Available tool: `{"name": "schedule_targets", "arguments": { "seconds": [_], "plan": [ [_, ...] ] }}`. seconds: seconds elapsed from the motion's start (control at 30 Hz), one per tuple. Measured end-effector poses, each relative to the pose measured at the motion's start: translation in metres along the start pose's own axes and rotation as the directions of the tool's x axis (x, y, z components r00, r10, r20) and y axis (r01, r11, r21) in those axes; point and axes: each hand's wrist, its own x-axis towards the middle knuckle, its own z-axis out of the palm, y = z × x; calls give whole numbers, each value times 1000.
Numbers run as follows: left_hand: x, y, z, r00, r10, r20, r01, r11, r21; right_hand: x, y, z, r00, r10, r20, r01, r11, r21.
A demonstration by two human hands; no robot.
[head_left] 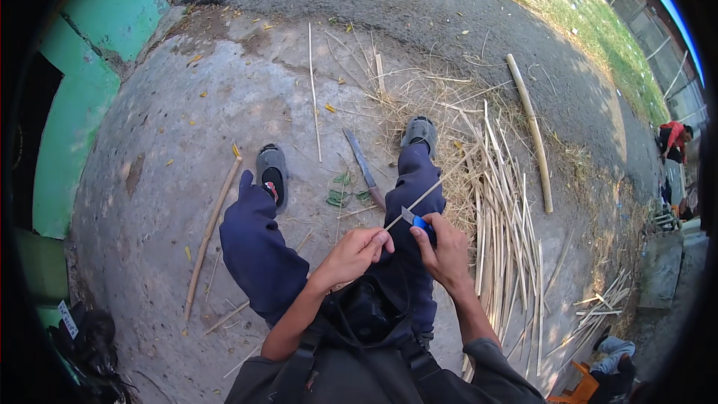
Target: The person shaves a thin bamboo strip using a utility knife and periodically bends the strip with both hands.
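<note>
Between my knees, my left hand [357, 253] pinches a thin bamboo strip [428, 193] near its lower end. The strip slants up and to the right across my right thigh. My right hand [443, 248] is closed around a blue utility knife [422, 222], its short blade resting at or very near the strip just beyond my left fingers. On the ground between my feet lies a long machete [360, 158] with a brown handle, beside a few green leaves [340, 193]. A large heap of split bamboo strips [502, 239] spreads to the right of my right leg.
Bamboo poles lie at the right [532, 135] and left [214, 236]. Shavings [449, 135] litter the concrete around my right foot. A smaller strip pile [602, 303] and an orange plastic seat [576, 385] are at lower right. Another person [674, 142] is at the far right. A green wall [75, 112] borders the left.
</note>
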Motion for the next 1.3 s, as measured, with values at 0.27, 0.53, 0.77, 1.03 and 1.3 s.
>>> {"name": "schedule_targets", "arguments": {
  "seconds": [0.27,0.53,0.77,1.03,1.3],
  "plan": [
    [18,-11,8,971,-136,196,142,990,-18,-17,25,15,998,27,-52,-31,997,-73],
    [18,-6,16,995,52,79,-68,976,206,-20,31,20,992,32,-119,-41,996,-73],
    [4,7,11,998,-36,59,19,964,264,-18,28,23,990,73,-124,-71,997,19],
    [-18,11,4,999,-26,39,14,958,287,-20,27,29,983,72,-167,-62,996,67],
    [-51,28,-6,998,-62,13,55,943,328,-17,25,26,968,105,-226,-81,990,113]
  ]
}}
